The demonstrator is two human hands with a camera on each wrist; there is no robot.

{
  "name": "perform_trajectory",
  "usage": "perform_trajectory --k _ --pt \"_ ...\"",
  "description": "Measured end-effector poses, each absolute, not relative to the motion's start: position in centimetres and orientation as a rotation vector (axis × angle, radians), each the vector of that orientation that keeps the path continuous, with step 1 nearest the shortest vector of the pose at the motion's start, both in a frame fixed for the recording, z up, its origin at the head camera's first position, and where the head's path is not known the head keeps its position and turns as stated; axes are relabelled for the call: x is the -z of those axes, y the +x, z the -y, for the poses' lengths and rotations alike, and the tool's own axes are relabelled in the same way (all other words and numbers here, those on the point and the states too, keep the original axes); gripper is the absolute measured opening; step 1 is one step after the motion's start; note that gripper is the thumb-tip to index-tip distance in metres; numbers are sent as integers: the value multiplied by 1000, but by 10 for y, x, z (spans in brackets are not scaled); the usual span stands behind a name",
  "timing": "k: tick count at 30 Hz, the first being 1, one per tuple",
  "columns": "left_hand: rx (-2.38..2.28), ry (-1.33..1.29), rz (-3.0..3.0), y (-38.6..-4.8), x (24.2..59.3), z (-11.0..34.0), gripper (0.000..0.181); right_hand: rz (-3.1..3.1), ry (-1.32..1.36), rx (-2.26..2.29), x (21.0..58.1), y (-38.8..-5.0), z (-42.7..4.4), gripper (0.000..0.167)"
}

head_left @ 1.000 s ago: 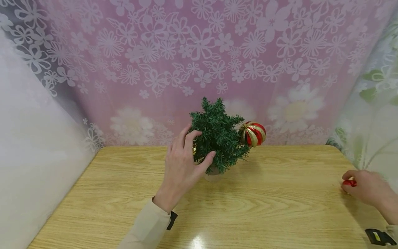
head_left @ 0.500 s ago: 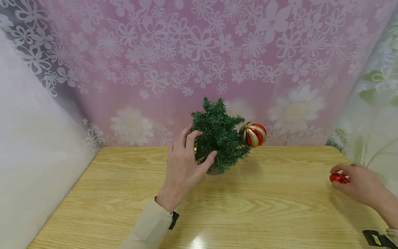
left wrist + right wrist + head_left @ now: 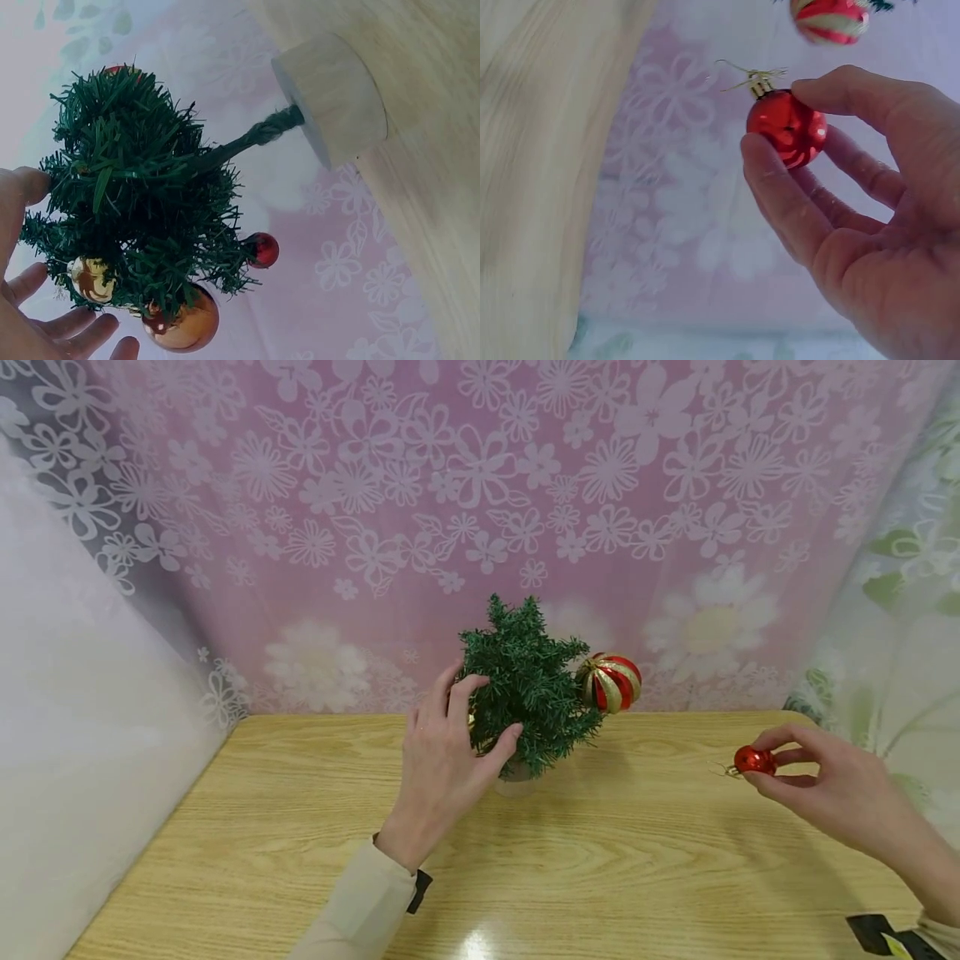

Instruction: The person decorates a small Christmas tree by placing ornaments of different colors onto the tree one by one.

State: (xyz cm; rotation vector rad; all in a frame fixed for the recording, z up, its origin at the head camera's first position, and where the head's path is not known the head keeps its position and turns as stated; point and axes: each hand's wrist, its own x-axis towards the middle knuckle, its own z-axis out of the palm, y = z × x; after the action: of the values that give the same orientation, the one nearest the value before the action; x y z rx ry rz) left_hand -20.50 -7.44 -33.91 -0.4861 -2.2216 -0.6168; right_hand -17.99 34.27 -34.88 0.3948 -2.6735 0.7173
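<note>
A small artificial Christmas tree [image 3: 525, 685] stands on the table, its round wooden base [image 3: 334, 97] plain in the left wrist view. My left hand [image 3: 442, 752] lies against its left side, fingers spread and loosely bent, the thumb in front touching the branches. Between thumb and fingertips my right hand [image 3: 840, 785] pinches a shiny red bauble [image 3: 787, 127], raised over the right of the table. A gold cap and thin gold thread [image 3: 754, 73] point away from the palm. The tree bears a striped red-and-gold bauble [image 3: 611, 683], a gold bauble [image 3: 94, 279], a copper-coloured bauble [image 3: 184, 321] and a small red bauble [image 3: 262, 250].
The wood-grain table [image 3: 600, 877] reaches back to a pink flowered curtain [image 3: 487, 527]. White cloth [image 3: 90, 693] hangs along the left side, and a pale leafy curtain [image 3: 907, 635] borders the right.
My right hand has moved left and slightly up toward the tree with the red bauble, turning its cap leftward. The left hand and the tree stay almost where they were.
</note>
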Motion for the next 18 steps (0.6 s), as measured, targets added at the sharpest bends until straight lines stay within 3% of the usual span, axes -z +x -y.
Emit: perform_trajectory --k 8,18 --pt "640 -509 2097 -203 345 72 60 2533 523 -1005 338 -167 -311 40" --pt "639 -809 1887 -186 355 60 32 2399 696 -1129 334 -161 -284 48"
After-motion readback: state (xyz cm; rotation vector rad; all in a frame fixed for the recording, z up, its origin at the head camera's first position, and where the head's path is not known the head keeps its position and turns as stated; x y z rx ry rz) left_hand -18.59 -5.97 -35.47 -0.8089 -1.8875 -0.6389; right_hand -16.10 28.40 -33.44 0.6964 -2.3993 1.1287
